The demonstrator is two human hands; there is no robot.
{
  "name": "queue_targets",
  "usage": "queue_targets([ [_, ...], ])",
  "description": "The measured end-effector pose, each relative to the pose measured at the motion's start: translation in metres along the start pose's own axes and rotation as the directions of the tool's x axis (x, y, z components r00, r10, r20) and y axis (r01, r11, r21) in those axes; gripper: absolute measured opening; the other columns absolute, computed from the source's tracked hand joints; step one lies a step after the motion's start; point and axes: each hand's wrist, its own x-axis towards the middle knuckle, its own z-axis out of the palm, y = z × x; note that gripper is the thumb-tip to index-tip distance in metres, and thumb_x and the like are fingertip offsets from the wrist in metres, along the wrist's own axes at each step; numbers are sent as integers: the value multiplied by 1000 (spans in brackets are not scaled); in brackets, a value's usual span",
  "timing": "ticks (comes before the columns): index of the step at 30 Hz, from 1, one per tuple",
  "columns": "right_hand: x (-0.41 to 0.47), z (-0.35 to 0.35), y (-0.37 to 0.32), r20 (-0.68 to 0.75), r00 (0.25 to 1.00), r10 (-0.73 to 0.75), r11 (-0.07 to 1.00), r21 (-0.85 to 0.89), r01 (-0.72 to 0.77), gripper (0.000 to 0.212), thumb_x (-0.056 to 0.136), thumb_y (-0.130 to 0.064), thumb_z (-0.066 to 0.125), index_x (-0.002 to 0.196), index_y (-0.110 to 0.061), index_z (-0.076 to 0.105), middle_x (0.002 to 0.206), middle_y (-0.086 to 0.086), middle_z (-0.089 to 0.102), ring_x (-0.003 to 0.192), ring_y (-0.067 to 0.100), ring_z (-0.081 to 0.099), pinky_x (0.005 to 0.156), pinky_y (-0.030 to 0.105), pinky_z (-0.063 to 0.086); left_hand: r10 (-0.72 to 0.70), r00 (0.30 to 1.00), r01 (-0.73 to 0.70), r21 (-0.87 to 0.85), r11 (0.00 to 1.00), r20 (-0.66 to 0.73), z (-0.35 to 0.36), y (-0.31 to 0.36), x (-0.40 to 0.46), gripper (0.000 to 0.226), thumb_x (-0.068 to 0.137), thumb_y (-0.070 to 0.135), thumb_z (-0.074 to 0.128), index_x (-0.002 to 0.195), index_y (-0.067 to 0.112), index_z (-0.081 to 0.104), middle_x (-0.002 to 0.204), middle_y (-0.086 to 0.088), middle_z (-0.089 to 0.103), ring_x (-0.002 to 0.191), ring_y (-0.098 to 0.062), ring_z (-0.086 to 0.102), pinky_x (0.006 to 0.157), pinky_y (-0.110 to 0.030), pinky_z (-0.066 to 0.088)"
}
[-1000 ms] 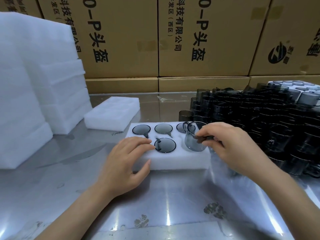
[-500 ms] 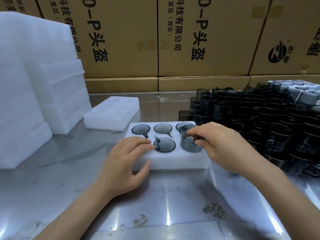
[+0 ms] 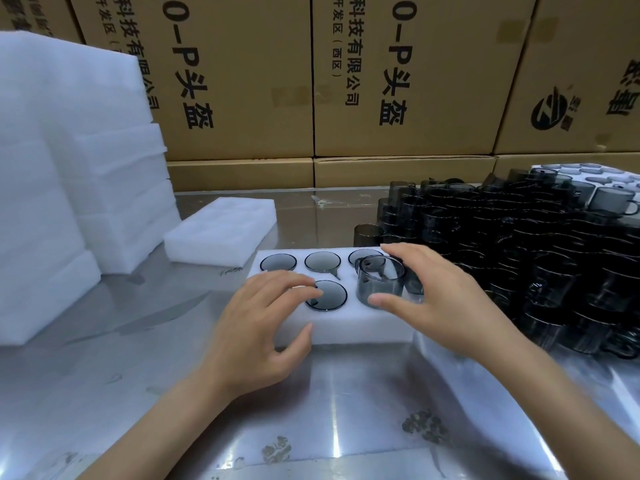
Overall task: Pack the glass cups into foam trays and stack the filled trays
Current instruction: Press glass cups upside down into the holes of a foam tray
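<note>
Steel tabletop point(image 3: 104, 368): right hand point(image 3: 436, 299) pinches cup point(image 3: 380, 284) half-seated in foam tray point(image 3: 346, 330), left hand point(image 3: 263, 327) spread bracing; tilted entry could jam or chip glass.

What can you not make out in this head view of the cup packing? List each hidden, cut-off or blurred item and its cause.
- Tray: right end hidden by the right hand; slot count unclear.
- Cup: handle not visible; how deep it sits cannot be told.
- Front-left slot: covered by the left hand.
- Loose cups: dark, overlapping, cut off at the right edge; uncountable.
- Far tray: cut off at the right edge.
</note>
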Motion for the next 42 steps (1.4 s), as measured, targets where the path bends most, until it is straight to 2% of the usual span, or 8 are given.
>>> queue_targets([
  [6, 3, 12, 5, 30, 999, 45, 994, 97, -48, 66, 82, -37, 69, 140, -33, 37, 133, -20, 44, 120, 6, 45, 103, 30, 38, 41, 998, -40, -12, 999, 41, 7, 7, 7, 33, 80, 26, 58, 111, 16, 66, 118, 5, 61, 114, -15, 55, 96, -39, 41],
  [11, 3, 11, 7, 53, 998, 41, 984, 173, -50, 74, 81, -42, 67, 144, -36, 30, 144, -21, 37, 130, 3, 38, 109, 33, 34, 32, 998, -31, -21, 999, 58, 3, 12, 12, 38, 81, 28, 57, 117, 17, 64, 125, 7, 59, 118, -15, 53, 100, -39, 40],
  [16, -7, 8, 4, 17, 996, -90, 993, 76, 88, 81, 77, -71, 37, 148, -39, 16, 151, -32, 10, 137, -15, 7, 111, 13, 13, 26, 978, -20, -30, 999, 206, 8, 29, 23, 66, 86, 45, 45, 147, 28, 28, 154, 14, 24, 143, -4, 17, 118, -28, 8],
  [20, -10, 11, 9, 71, 993, -99, 987, -122, 107, 77, 81, -68, 33, 149, -35, 18, 152, -28, 12, 135, -18, -3, 102, -2, -3, 38, 954, -60, 63, 996, 297, 18, 34, 31, 71, 87, 56, 34, 150, 26, 20, 157, 14, 11, 145, -2, 3, 117, -25, -6],
  [26, -18, 26, 14, 135, 983, -120, 948, -279, 154, 76, 86, -68, 39, 150, -33, 17, 154, -21, 14, 132, -13, -6, 104, 8, -5, 50, 957, -95, 144, 985, 287, 28, 34, 22, 63, 78, 49, 47, 130, 14, 57, 135, 0, 55, 127, -17, 51, 110, -45, 29],
  [36, -25, 34, 9, 150, 989, -20, 988, -151, 43, 78, 88, -61, 42, 150, -34, 4, 153, -25, -8, 138, -11, -7, 110, 13, 6, 41, 948, -116, 223, 968, 315, 26, 39, 18, 62, 80, 48, 48, 132, 14, 55, 137, 1, 53, 127, -19, 51, 104, -50, 35],
  [39, -34, 38, 4, 71, 994, 82, 993, 74, -87, 75, 88, -54, 48, 149, -38, 8, 150, -27, -4, 138, -10, 1, 112, 15, 10, -112, 972, 85, 137, 987, 205, 15, 31, 9, 67, 81, 54, 44, 141, 23, 41, 147, 8, 40, 137, -12, 35, 109, -45, 32],
  [42, -35, 40, -1, 24, 964, 264, 911, 321, -258, 69, 88, -49, 51, 148, -37, 19, 152, -20, 22, 138, -2, 21, 112, 25, 24, -524, 848, 529, -183, 828, 81, -11, 23, 9, 50, 82, 59, 54, 127, 49, 35, 128, 50, 27, 120, 27, 23, 101, -3, 19],
])
